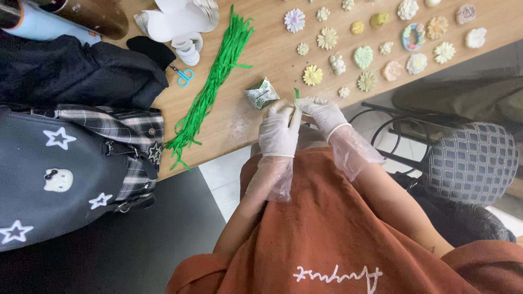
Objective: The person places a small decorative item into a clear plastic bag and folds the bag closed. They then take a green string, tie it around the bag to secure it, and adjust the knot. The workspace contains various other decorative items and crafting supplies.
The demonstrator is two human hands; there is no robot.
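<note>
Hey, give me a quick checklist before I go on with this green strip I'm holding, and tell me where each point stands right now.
1. Both gloves on: ok. The left hand and right hand each wear a clear glove.
2. Strip gripped: ok. The green strip sticks up between the fingertips of both hands.
3. Spare strips within reach: ok. The bundle of green strips lies on the wooden table, just left of the hands.
4. Scissors at hand: ok. The blue scissors lie beside the bundle.
5. Small packet clear of the hands: cannot tell. It lies right at the left fingertips.
6. Strip's length and condition: cannot tell, mostly hidden.
</note>
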